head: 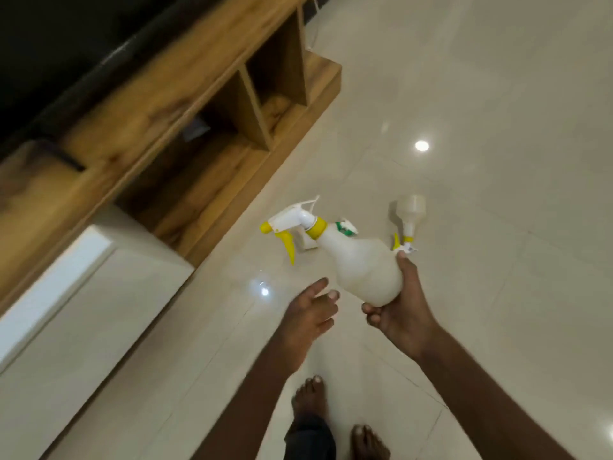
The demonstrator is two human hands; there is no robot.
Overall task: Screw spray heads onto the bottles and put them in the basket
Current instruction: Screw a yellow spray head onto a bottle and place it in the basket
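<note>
From the head view, the right hand (399, 310) grips a cloudy white plastic bottle (363, 267), its yellow-and-white spray head (292, 227) already on. The left hand (310, 313) is spread, holding nothing. Another bottle (410, 214) lies farther on the floor (497, 94). No basket shows.

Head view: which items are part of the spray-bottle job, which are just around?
Job:
- white bottle with yellow spray head, gripped by right hand
- left hand, free, fingers relaxed
- second white bottle on the floor
- green-and-white spray head, partly hidden

Just around:
- wooden shelf unit
- white cabinet
- tiled floor

No basket in view.
</note>
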